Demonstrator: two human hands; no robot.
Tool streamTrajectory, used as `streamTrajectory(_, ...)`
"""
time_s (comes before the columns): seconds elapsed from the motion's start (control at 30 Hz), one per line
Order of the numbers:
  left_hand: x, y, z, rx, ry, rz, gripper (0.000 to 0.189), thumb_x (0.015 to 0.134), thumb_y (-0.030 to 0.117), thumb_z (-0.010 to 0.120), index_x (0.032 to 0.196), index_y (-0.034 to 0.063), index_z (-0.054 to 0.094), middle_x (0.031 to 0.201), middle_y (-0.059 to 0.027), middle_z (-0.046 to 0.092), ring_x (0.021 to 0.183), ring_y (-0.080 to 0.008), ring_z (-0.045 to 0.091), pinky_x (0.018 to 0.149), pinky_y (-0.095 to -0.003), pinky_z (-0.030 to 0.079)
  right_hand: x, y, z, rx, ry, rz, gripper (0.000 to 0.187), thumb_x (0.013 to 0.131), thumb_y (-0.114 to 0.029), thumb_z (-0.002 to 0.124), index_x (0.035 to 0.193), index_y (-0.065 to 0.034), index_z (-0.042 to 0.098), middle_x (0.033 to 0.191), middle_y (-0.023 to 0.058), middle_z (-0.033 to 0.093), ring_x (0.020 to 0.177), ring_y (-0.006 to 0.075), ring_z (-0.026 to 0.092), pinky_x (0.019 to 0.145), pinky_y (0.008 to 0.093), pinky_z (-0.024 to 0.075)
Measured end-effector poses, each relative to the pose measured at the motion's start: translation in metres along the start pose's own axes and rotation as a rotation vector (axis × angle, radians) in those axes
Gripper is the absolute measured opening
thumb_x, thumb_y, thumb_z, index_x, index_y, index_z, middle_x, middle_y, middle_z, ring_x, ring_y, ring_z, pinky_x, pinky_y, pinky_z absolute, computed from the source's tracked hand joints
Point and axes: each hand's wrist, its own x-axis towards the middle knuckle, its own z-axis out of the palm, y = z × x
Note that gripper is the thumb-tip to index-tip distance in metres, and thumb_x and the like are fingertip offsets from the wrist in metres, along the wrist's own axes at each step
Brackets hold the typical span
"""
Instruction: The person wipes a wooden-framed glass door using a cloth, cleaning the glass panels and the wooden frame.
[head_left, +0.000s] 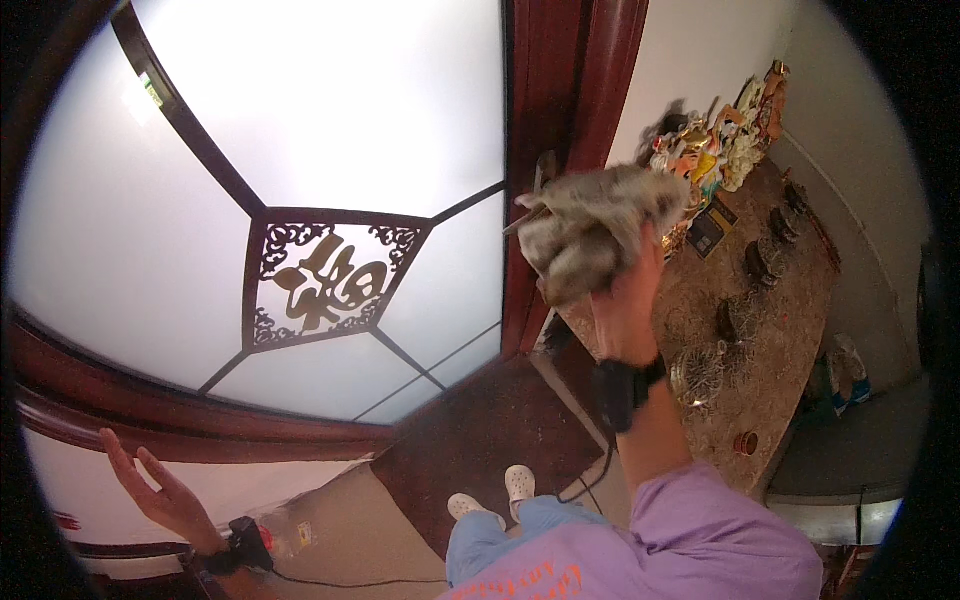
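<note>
My right hand (630, 307) is raised and closed around a bunched, grey-brown cloth (600, 225), held against or close in front of the dark red door frame (544, 90). The cloth hides most of the fingers. Behind it, part of a metal door handle (545, 169) shows. To the left is a frosted glass door panel (375, 112) with dark bars and an ornamental square (330, 281) bearing a golden character. My left hand (154, 487) is at the lower left, fingers spread, holding nothing, near the door's lower-left red frame. Whether it touches anything I cannot tell.
A brown stone-patterned table top (780, 337) stands at the right, bearing colourful figurines (705, 157), a dark box (710, 227), several glass vessels (697, 375) and a small round container (745, 443). A dark red floor panel (487, 442) lies before my feet. Cables hang from both wrists.
</note>
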Motion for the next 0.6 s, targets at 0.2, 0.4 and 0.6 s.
streamTrajectory(0.2,-0.035,-0.012,0.018,0.022,-0.066,-0.039,0.043,0.105,0.023,0.04,0.145,0.0077,0.041,0.149,-0.0135,0.041,0.137,-0.0298,0.039,0.113,-0.0441,0.035,-0.057,0.058,-0.069,-0.107,0.006,-0.125,0.047,0.098,-0.021,0.054,0.139,-0.0036,0.039,0.132,0.0131,0.052,0.116,0.0274,0.057,0.093,0.0448,0.0534)
streamTrajectory(0.4,-0.086,-0.035,0.059,0.08,-0.127,0.042,0.043,0.105,0.024,0.039,0.144,0.0062,0.041,0.147,-0.0152,0.043,0.136,-0.0302,0.041,0.112,-0.0434,0.036,-0.022,0.144,-0.068,-0.603,0.115,-0.304,0.048,0.093,-0.01,0.054,0.136,0.0052,0.041,0.131,0.0187,0.053,0.115,0.027,0.055,0.098,0.0378,0.0464)
streamTrajectory(0.6,-0.14,-0.053,0.113,0.078,-0.086,0.108,0.044,0.105,0.025,0.04,0.145,0.0084,0.04,0.15,-0.0134,0.04,0.139,-0.0287,0.037,0.114,-0.0455,0.033,0.045,0.224,-0.08,-1.026,-0.031,-0.861,0.069,0.093,-0.024,0.06,0.146,0.0049,0.027,0.147,0.0297,0.033,0.136,0.0416,0.035,0.108,0.046,0.0366)
